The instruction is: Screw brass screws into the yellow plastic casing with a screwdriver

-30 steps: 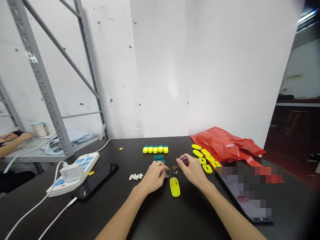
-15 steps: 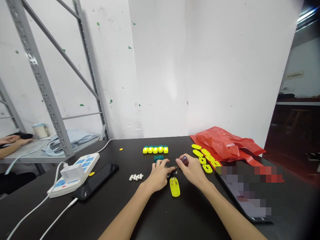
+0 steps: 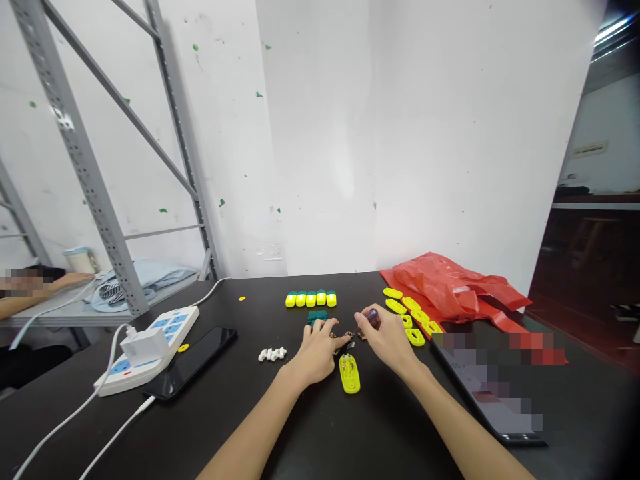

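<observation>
Purple-handled tool (image 3: 373, 314) was pinched in right hand (image 3: 387, 337); small bits (image 3: 351, 345) were probably best pinned lightly by the spread-out left hand (image 3: 314, 352), tbh.

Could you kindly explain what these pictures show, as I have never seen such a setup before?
There is no machine here: one camera, worn on a person's head, looks forward and down at two bare hands. The right hand holds a purple-handled tool. The left hand spreads over small parts, though whether it grips one is unclear. On the dark table, a yellow shell lies nearest the person, with green pieces and five yellow-and-green pieces beyond. White pieces lie left; a red bag lies right.
</observation>
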Tool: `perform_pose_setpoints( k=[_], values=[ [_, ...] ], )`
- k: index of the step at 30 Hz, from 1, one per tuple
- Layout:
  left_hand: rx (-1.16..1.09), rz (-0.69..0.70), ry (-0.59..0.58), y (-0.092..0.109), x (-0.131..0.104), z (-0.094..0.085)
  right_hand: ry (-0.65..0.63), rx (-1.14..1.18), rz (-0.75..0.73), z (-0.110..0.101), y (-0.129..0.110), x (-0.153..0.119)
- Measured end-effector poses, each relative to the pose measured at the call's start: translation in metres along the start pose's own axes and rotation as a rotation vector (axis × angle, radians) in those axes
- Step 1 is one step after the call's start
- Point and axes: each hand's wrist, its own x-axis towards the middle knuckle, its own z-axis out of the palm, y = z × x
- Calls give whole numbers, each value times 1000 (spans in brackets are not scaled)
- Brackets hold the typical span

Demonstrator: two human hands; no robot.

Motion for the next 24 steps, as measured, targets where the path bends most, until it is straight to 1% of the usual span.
perform_pose_setpoints(
  k=[2, 4, 7, 9, 11, 13, 15, 20, 24],
  values=[
    [-22, -9, 21, -1, 1, -2, 58, -4, 8, -1, -1, 1],
    [-69, -45, 76, -9, 1, -6, 109, 11, 24, -3, -3, 1],
    [-157, -190, 224, -31, -4, -18, 162, 61, 50, -5, -8, 0],
    [-191, -288, 264, -49, -11, -24, 169, 85, 55, -6, -10, -1],
    [-209, -341, 202, -62, -19, -27, 176, 95, 54, -6, -11, -1],
    [-207, -362, 112, -68, -24, -28, 189, 104, 57, -5, -11, -1],
    [-200, -378, 62, -68, -26, -28, 195, 110, 61, -4, -9, -1],
    [-194, -410, 14, -60, -24, -26, 174, 96, 55, -2, -8, -2],
    [-198, -418, -23, -59, -24, -23, 174, 80, 39, -1, -8, -2]
  ],
)
